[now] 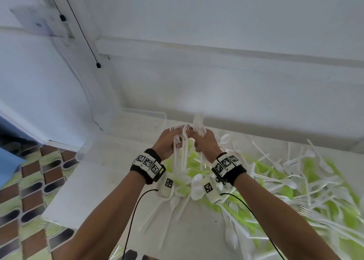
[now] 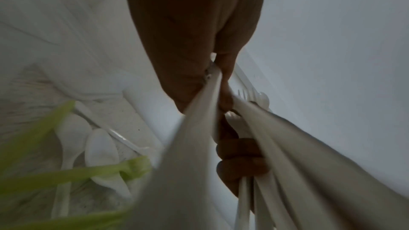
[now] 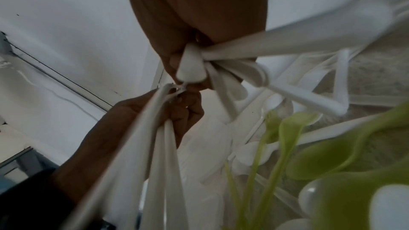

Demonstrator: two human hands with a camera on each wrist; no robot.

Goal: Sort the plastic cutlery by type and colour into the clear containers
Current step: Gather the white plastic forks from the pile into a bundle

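From the head view, the left hand (image 1: 167, 144) and right hand (image 1: 204, 143) each close their grip on a bunch of white plastic forks (image 1: 182, 151), tines up, handles hanging down over the white worktop (image 1: 98, 181). Behind them stands a clear plastic container (image 1: 143, 120); its contents cannot be made out. A mixed heap of white and green plastic cutlery (image 1: 275, 181) covers the worktop's right side. The left wrist view adds white spoons (image 2: 101, 148) lying flat beneath. The right wrist view shows green spoons (image 3: 287, 128) close below.
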